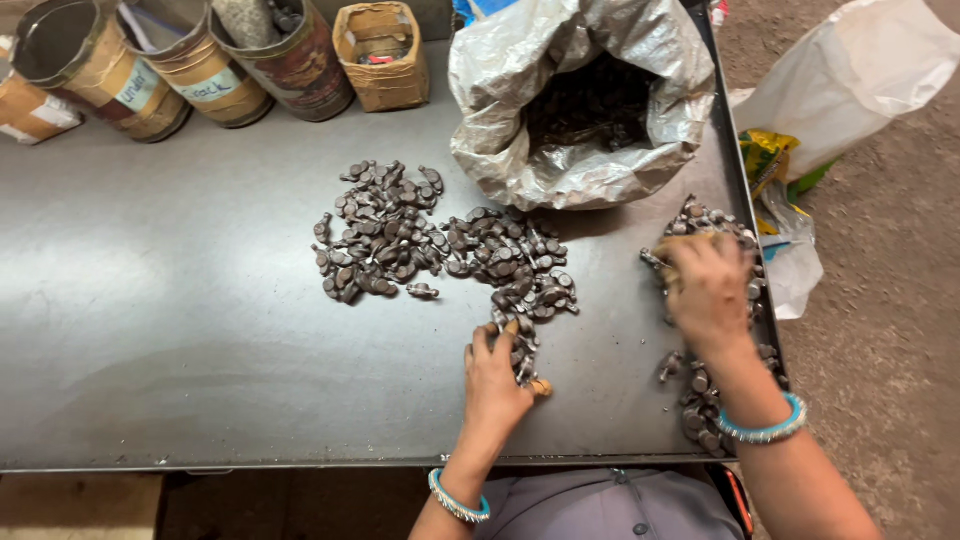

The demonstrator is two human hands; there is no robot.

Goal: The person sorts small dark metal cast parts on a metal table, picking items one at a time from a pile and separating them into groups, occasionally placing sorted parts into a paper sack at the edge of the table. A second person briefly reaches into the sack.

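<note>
The left hand (493, 378) is curled around a small clutch of dark metal pieces, its grip closed on them with the fingers bent inward and the thumb tucked low against the bench (200, 330). These pieces are the near tail of a larger pile of metal pieces (440, 245), which spreads away from the fingertips, up and to the left of the grip, in two joined clusters lying flat on the grey surface.

To the right of that grip, well apart from it, the right hand (708, 290) lies palm down over a second heap of pieces (715, 400) along the bench's right edge. Its fingers are bent over the heap, but I cannot tell whether the grip holds any piece. Both wrists carry a light blue bangle (766, 428).

Beyond the right hand stands a crumpled silver sack (560, 90), its mouth open and more dark pieces inside. Far past the left grip, along the back edge, stand several cardboard tubs (200, 65) and a small box (383, 55). Off the bench to the right lies a white bag (850, 70) on the ground.
</note>
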